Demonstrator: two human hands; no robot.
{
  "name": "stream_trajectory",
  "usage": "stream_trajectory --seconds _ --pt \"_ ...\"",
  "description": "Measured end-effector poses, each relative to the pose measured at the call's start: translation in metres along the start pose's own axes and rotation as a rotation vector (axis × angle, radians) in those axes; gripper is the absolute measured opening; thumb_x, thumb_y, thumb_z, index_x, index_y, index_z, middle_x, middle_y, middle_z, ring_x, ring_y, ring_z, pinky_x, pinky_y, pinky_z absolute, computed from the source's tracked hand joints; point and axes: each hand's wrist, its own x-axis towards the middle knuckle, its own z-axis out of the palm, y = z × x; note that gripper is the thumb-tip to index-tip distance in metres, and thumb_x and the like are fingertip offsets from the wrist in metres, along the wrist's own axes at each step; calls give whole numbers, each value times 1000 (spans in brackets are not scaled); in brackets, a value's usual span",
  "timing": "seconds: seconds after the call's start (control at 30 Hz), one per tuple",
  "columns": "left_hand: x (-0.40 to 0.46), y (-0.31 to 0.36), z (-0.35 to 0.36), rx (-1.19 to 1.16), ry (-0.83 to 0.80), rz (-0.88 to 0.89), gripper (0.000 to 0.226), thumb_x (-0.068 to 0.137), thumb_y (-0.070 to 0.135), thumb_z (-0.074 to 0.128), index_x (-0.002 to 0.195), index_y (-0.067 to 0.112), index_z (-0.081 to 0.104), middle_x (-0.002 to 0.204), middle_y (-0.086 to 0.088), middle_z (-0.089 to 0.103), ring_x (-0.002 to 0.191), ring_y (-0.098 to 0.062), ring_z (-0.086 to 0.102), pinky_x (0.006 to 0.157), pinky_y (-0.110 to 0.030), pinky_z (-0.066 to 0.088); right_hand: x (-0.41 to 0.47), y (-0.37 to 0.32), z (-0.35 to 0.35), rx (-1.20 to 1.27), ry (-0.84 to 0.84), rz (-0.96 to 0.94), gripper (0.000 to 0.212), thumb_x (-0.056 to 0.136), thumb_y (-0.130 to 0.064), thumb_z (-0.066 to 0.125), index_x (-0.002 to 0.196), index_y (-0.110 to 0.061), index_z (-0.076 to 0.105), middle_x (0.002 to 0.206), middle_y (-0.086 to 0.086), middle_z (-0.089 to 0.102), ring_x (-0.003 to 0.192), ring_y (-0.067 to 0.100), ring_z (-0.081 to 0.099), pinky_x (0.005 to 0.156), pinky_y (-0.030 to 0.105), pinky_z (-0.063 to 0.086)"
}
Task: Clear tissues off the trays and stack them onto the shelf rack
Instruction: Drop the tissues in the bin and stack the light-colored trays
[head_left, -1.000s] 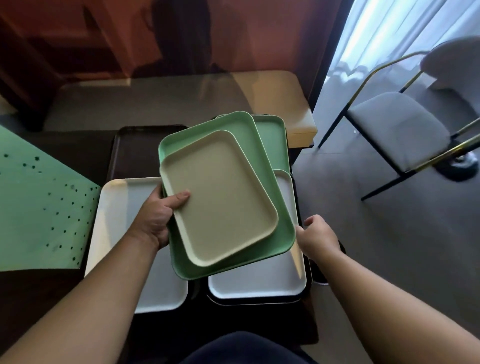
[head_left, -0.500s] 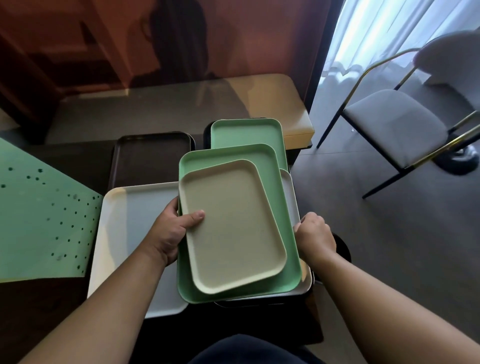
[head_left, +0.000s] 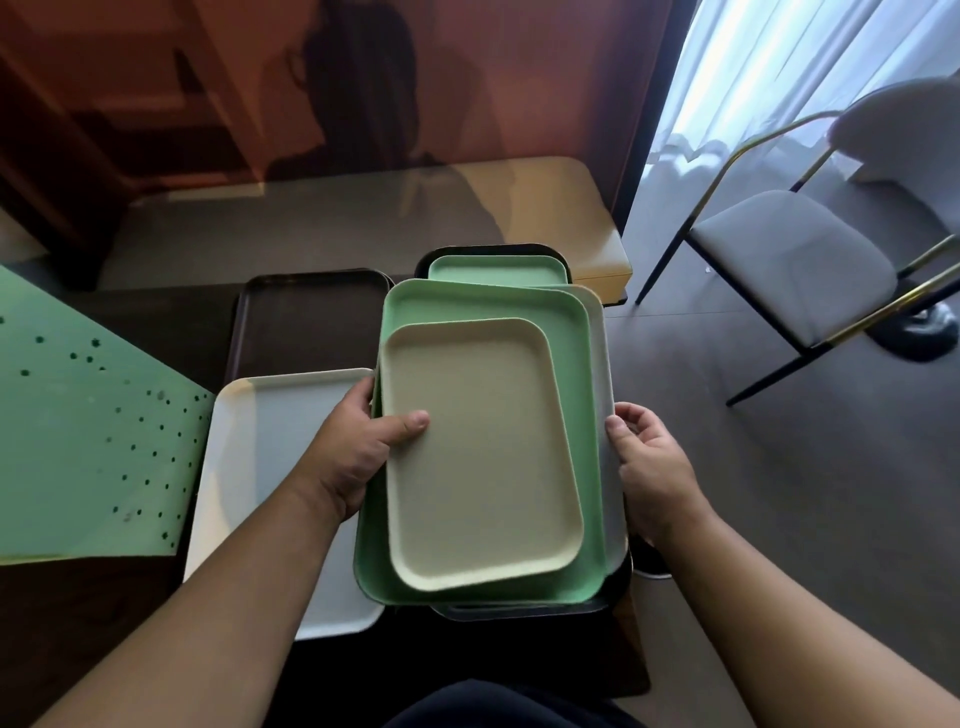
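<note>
A beige tray (head_left: 483, 457) lies inside a larger green tray (head_left: 571, 332), and both rest over a white tray (head_left: 610, 415) at centre. My left hand (head_left: 358, 457) grips the left edge of the beige and green trays, thumb on the beige one. My right hand (head_left: 649, 467) holds the right edge of the white tray under them. A black tray (head_left: 519, 610) shows beneath the stack's near edge. Another green tray (head_left: 493, 270) sits in a black tray behind. No tissues are visible.
A second white tray (head_left: 280, 467) lies to the left, with a dark brown tray (head_left: 306, 322) behind it. A green dotted sheet (head_left: 88, 441) covers the far left. A glass-topped table (head_left: 363, 223) stands beyond, and a grey chair (head_left: 789, 260) stands at right on the floor.
My left hand brought the beige and green trays down and right, squaring them over the white tray. My right hand shifted from the tray's near corner to its right edge.
</note>
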Motion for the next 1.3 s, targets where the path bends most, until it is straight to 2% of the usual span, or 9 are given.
stream_trajectory --seconds 0.1,0.27,0.43,0.63,0.77,0.87,1.0,1.13,1.3 --pt "5 3 6 78 28 83 50 85 0 71 127 25 60 107 -8 76 90 -29 75 72 -41 62 -6 -3 4 110 -41 28 9 105 -12 50 107 -13 59 100 14 69 83 25 65 88 47 55" --pt "10 4 10 68 45 91 51 85 12 74 131 25 59 122 -11 68 98 -30 72 78 -44 61 -16 -12 9 244 -63 72 14 105 -19 51 111 -11 62 100 21 69 78 27 67 79 44 59" --pt "15 0 29 119 202 98 38 90 15 66 128 20 59 109 -7 74 91 -27 73 76 -41 61 -8 -12 9 27 -181 178 58 86 -62 65 122 -17 69 118 11 75 109 31 71 101 55 52" --pt "24 0 53 241 308 124 53 79 38 67 130 27 55 108 4 71 96 -19 71 90 -44 58 1 -10 3 -144 -149 210 77 64 -67 74 121 -16 67 107 7 79 95 27 77 93 51 58" --pt "33 1 60 225 231 110 43 89 22 66 130 24 54 107 3 69 92 -18 71 87 -41 59 6 -6 -4 -112 -96 159 54 79 -38 82 122 -13 61 107 12 77 93 29 76 87 52 60" --pt "44 1 58 168 148 59 59 81 30 70 136 16 53 113 -5 71 98 -23 73 91 -44 58 15 -7 -10 -42 -64 173 40 85 -26 79 119 -14 61 107 16 76 94 34 75 87 57 59" --pt "61 3 55 51 59 1 38 96 34 59 126 11 60 113 -9 72 86 -27 70 81 -41 57 23 -13 -19 47 -100 211 32 92 -17 70 121 -9 61 110 21 75 96 39 73 88 57 58" --pt "100 -8 40 638 376 -77 36 89 22 53 123 11 58 121 -10 62 82 -22 59 67 -32 47 35 -14 -26 92 -78 230 29 94 -19 67 119 -6 62 99 19 77 81 33 75 68 45 64" --pt "122 -23 43 1107 309 -216 44 89 20 57 129 4 50 137 -20 45 115 -41 54 89 -41 45 53 -9 -25 97 -47 234 29 92 -22 69 115 -5 64 93 16 79 78 31 76 65 39 62"
